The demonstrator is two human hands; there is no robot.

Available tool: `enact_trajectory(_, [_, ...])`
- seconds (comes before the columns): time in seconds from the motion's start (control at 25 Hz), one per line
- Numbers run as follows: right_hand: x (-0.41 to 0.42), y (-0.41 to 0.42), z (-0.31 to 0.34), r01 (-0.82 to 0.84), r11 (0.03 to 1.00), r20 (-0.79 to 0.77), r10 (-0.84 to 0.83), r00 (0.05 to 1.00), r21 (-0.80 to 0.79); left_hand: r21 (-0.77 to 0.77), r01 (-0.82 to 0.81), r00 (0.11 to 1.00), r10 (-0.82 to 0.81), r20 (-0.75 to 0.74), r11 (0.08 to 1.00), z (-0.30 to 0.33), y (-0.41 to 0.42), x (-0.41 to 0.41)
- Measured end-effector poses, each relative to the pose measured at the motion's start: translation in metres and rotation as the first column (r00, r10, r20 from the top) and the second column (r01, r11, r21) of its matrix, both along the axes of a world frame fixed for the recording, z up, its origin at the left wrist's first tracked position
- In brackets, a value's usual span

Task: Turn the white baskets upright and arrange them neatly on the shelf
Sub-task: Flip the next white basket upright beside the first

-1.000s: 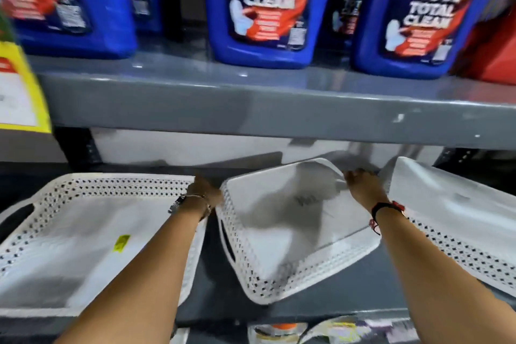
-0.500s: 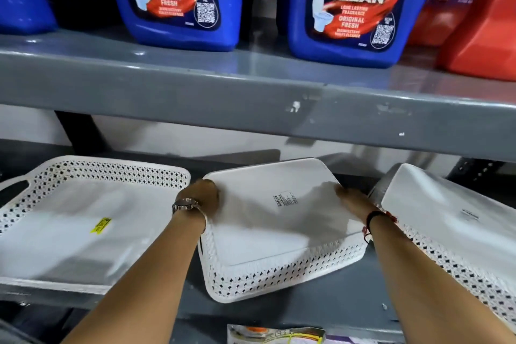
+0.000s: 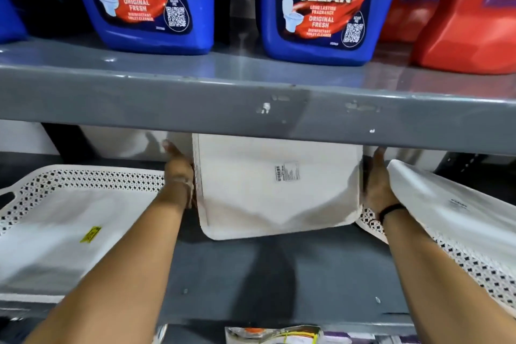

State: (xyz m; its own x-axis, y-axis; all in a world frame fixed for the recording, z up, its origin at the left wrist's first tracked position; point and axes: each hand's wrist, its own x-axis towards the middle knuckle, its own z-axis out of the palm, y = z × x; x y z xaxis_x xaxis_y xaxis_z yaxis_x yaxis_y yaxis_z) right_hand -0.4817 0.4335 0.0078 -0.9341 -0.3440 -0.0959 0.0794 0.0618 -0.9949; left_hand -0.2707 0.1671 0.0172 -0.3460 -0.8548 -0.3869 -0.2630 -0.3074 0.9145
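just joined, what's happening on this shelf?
A person is sorting white baskets on the lower grey shelf. The left hand and right hand grip opposite sides of the middle basket, tipped on edge with its labelled bottom facing the camera. The left basket sits upright; the right basket lies bottom up.

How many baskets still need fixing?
Done: the left basket sits open side up. In hand: both hands, left and right, tip the middle basket, its flat bottom facing us. Left: the right basket lies upside down, tilted.
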Motion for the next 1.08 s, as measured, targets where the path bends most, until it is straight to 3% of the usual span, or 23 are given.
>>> enact_trajectory(0.08, [-0.002,0.012,0.014,-0.059,0.978,0.086,0.077,0.993,-0.198,-0.009,-0.001,0.998,0.000,-0.068,1.000,-0.012,-0.040,-0.006])
enact_trajectory(0.12, [-0.005,0.017,0.017,-0.083,0.973,0.109,0.109,0.988,-0.216,-0.028,0.023,0.998,-0.024,-0.051,0.999,-0.002,-0.036,0.000])
enact_trajectory(0.2, [-0.006,0.030,0.016,-0.142,0.984,0.131,0.156,0.979,-0.106,-0.004,0.128,0.992,-0.128,-0.014,0.992,0.025,-0.011,0.018])
enact_trajectory(0.28, [-0.002,0.037,0.010,-0.278,0.955,0.169,0.258,0.951,0.105,-0.010,0.275,0.944,-0.268,0.194,0.961,0.029,0.004,0.032])
enact_trajectory(0.4, [0.014,0.043,-0.004,-0.390,0.763,0.258,0.296,0.920,0.515,0.071,0.423,0.793,-0.407,0.452,0.903,0.013,0.004,0.043])
enact_trajectory(0.48, [0.019,0.047,-0.013,-0.391,0.649,0.270,0.283,0.920,0.653,0.112,0.475,0.714,-0.456,0.531,0.873,0.007,0.007,0.047])
enact_trajectory(0.56, [0.023,0.049,-0.015,-0.418,0.562,0.291,0.304,0.907,0.714,0.130,0.533,0.628,-0.494,0.602,0.836,0.007,0.016,0.048])
enact_trajectory(0.72, [0.021,0.056,-0.018,-0.489,0.475,0.359,0.341,0.869,0.731,0.147,0.565,0.535,-0.496,0.684,0.812,0.002,0.028,0.050])
enact_trajectory(0.84, [0.015,0.059,-0.022,-0.543,0.353,0.399,0.405,0.823,0.762,0.180,0.643,0.347,-0.493,0.798,0.744,0.003,0.040,0.050])
enact_trajectory(0.92, [0.019,0.062,-0.021,-0.550,0.334,0.408,0.410,0.816,0.765,0.181,0.645,0.326,-0.481,0.814,0.742,0.006,0.042,0.050])
enact_trajectory(1.0, [0.033,0.065,-0.012,-0.544,0.373,0.396,0.405,0.824,0.751,0.194,0.638,0.315,-0.483,0.817,0.745,0.016,0.044,0.049])
enact_trajectory(1.08, [0.040,0.070,-0.002,-0.483,0.468,0.325,0.380,0.866,0.740,0.075,0.694,0.260,-0.346,0.902,0.716,0.022,0.041,0.039])
